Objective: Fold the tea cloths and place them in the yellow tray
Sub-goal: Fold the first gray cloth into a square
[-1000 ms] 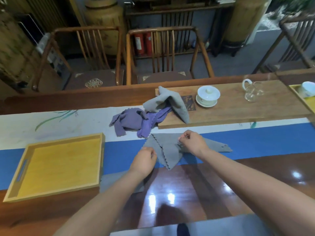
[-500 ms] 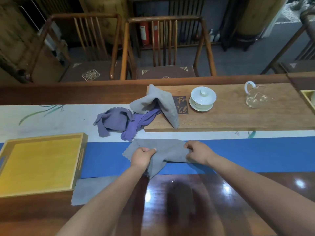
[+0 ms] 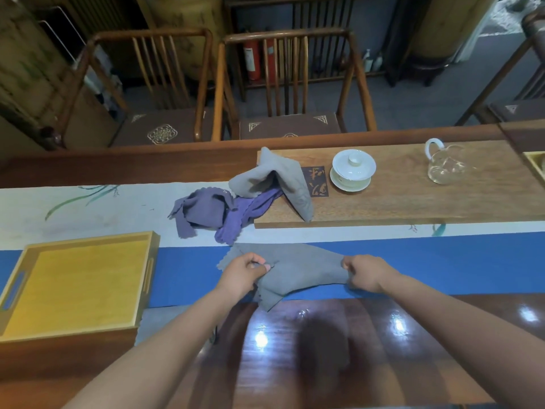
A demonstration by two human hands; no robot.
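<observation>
Standing by the desk, I see a person w/ both hands on 1 grey tea cloth spread over the blue runner, near the desk's front edge. The left hand pinches the cloth's left side, fingers curled around a bunched bit; the right hand grips the right side the same way, cloth pulled fairly taut btwn them, 1 corner drooping toward the polished wood. It looks thin, soft & limp, so it'll prob sag wherever it's not held; best grabbed at corners or along an edge, then laid flat to crease. Light too, no strength needed, but the scalloped hem may slip if only pinched lightly. 2 more cloths wait further back: a purple cloth crumpled on the pale runner & a 2nd grey cloth draped over the wooden board. The yellow tray sits well left, nothing in it yet.
</observation>
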